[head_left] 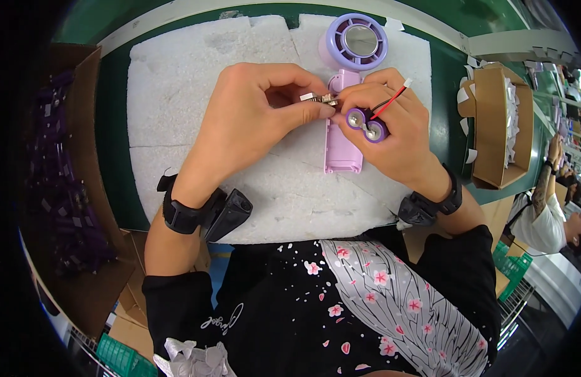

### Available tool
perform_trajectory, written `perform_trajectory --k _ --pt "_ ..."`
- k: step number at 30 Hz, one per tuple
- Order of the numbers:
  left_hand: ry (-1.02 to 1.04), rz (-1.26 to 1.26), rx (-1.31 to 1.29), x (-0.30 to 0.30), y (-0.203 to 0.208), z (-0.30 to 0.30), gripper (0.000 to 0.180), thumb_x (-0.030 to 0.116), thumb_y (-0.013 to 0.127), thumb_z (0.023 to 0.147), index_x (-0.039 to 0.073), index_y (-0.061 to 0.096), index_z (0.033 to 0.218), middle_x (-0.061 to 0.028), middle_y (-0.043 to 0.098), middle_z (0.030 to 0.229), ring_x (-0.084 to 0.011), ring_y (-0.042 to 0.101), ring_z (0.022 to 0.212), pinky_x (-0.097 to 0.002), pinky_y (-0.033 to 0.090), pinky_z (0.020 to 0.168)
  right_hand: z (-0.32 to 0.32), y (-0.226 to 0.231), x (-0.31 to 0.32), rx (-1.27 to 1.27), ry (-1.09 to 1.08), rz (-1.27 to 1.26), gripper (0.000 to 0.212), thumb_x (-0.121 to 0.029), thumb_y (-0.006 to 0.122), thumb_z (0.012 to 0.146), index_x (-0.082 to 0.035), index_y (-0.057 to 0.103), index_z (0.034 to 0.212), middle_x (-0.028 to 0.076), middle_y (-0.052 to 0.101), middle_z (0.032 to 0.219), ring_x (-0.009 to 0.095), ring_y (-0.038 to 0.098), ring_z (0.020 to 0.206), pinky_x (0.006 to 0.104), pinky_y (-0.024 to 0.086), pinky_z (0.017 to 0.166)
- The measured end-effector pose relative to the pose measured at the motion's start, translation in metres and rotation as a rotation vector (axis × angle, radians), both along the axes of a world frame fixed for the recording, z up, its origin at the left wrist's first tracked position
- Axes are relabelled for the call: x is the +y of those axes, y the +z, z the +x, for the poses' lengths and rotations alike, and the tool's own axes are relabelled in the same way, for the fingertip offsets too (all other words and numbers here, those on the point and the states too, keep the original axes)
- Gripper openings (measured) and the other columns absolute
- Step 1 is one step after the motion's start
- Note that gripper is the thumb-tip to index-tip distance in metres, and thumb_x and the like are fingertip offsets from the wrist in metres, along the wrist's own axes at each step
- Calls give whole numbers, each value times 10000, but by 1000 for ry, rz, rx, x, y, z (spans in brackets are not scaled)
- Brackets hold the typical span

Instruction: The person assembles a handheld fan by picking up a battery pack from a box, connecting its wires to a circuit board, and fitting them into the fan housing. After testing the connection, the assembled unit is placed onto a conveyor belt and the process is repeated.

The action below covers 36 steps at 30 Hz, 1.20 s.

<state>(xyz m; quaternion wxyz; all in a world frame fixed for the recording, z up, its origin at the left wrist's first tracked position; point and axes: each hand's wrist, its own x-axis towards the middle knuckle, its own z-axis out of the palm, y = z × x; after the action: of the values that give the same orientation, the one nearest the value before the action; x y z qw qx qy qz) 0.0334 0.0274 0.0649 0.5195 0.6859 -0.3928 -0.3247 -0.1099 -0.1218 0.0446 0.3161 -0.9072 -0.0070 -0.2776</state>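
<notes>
Above the white foam pad, my left hand (253, 119) pinches a small circuit board (322, 98) with a white connector between thumb and fingertips. My right hand (397, 119) is closed round a pack of two purple battery cells (366, 125), whose round ends face up. From the pack rise red and black wires (390, 102) that end in a white plug. The right fingertips meet the left ones at the board. Beneath both hands lies a lilac handheld fan (343, 151), its handle shell open toward me and its round purple head (358, 41) at the far end.
A foam pad (177, 94) covers most of the green table. At the left stands a cardboard box (83, 94) holding several purple battery packs. At the right is a smaller cardboard box (485, 119) with white pieces inside. Another person (542, 217) sits farther right.
</notes>
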Motion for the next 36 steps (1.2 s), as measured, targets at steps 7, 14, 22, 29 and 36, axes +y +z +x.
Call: perform_trajectory --k 7,14,22,29,36 --pt "-78 212 155 1 10 1 195 -23 714 789 -42 676 978 -58 698 980 -98 633 817 -240 521 734 -2 5 6 76 -66 23 257 16 776 638 -69 629 831 48 635 816 204 588 755 293 474 615" --pt "-170 11 -205 3 2 6 258 -109 619 721 -18 691 952 -67 675 927 -143 627 773 -258 509 672 0 10 8 116 -67 53 243 7 761 670 -67 630 861 52 586 844 188 589 707 283 467 588" --pt "-226 -88 -328 3 1 0 218 -101 601 689 -16 669 878 -94 614 956 -188 616 789 -274 507 652 -2 11 6 148 -38 1 250 2 770 667 -67 626 859 59 583 846 199 584 706 298 474 598" --pt "-192 -72 -158 -1 -1 -7 224 -114 586 716 -12 638 908 -93 609 976 -176 611 813 -265 517 697 -3 5 -6 93 62 132 224 -28 784 682 -46 625 839 51 605 825 174 583 723 280 458 599" --pt "-255 -26 -65 0 -5 0 229 -114 581 733 -11 636 930 -71 612 1003 -146 603 841 -242 503 740 -12 25 -21 166 98 380 152 -106 723 777 -2 616 806 38 605 717 100 547 630 224 394 535"
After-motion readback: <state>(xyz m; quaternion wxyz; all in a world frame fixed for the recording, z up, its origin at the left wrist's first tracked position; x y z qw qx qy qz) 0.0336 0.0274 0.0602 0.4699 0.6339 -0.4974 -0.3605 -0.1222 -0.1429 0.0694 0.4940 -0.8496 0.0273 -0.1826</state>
